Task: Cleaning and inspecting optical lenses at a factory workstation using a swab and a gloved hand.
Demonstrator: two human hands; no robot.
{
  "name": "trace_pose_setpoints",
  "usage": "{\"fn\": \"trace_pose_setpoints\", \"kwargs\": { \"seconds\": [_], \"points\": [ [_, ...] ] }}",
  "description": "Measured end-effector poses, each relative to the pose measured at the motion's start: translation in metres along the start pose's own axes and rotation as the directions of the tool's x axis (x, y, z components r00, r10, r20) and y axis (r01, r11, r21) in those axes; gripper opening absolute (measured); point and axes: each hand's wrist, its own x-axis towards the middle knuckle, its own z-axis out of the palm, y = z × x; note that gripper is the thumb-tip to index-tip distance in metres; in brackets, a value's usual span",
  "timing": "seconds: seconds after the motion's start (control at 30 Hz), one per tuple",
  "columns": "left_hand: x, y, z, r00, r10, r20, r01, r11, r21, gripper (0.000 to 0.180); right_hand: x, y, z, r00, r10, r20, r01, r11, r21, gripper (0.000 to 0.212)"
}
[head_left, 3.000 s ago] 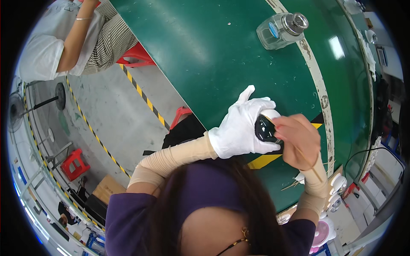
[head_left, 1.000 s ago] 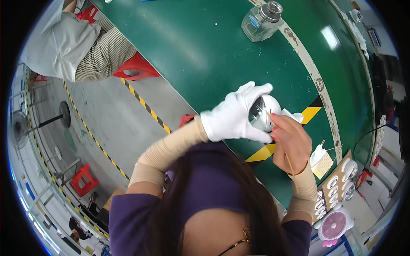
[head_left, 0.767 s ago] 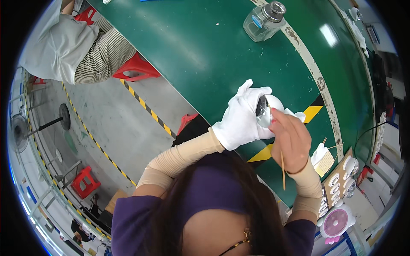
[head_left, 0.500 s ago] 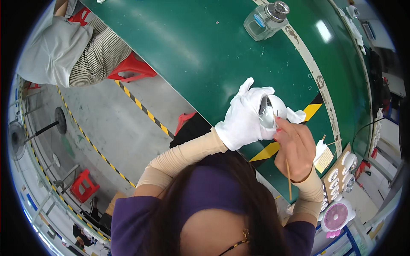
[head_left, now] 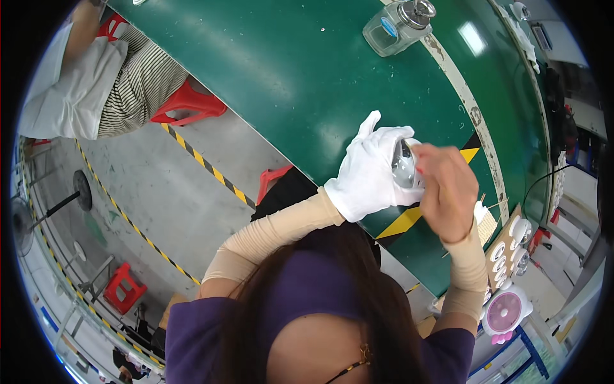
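My left hand [head_left: 368, 176], in a white glove, is wrapped round a rounded white housing with a glossy, reflective dome [head_left: 403, 169], held just above the green table. My bare right hand [head_left: 449, 192] is closed, its fingertips at the dome's right rim; motion blurs it a little. A thin wooden stick [head_left: 445, 255] pokes out below that hand, and most of its length is hidden by the fingers and palm. Right of my right wrist lies a small pad of yellowish paper [head_left: 487, 223] with thin sticks beside it.
A lidded glass jar [head_left: 390, 31] stands at the table's far side. Several white round parts [head_left: 500, 262] sit on a brown board at right, near a pink-and-white fan [head_left: 504, 312]. A co-worker in striped clothing [head_left: 144, 80] sits at far left on a red stool [head_left: 188, 105].
My right hand has moved up and slightly right along the dome's rim, and less of the stick shows now. My left hand keeps its hold on the housing, nearly unmoved.
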Motion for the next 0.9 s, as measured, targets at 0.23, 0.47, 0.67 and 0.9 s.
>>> {"fn": "trace_pose_setpoints", "kwargs": {
  "seconds": [0.23, 0.47, 0.67, 0.9],
  "points": [
    [0.000, -0.001, -0.001, 1.000, 0.025, -0.003, -0.025, 1.000, 0.015, 0.079, -0.009, -0.009, -0.010, 0.999, 0.046, -0.006, -0.045, 0.993, 0.110, 0.030],
    [0.000, -0.003, -0.001, 0.999, -0.008, 0.040, 0.008, 1.000, 0.017, 0.079, -0.002, 0.004, 0.002, 0.999, 0.041, 0.004, -0.041, 0.998, 0.037, 0.022],
    [0.000, -0.002, -0.003, 1.000, 0.014, 0.021, -0.013, 1.000, -0.015, 0.076, -0.008, -0.010, -0.005, 1.000, 0.025, 0.010, -0.025, 1.000, -0.016, 0.032],
    [0.001, -0.004, -0.001, 0.999, 0.007, 0.031, -0.006, 0.999, -0.032, 0.075, 0.003, -0.003, -0.003, 0.999, 0.019, 0.044, -0.018, 1.000, -0.013, 0.026]
  ]
}}
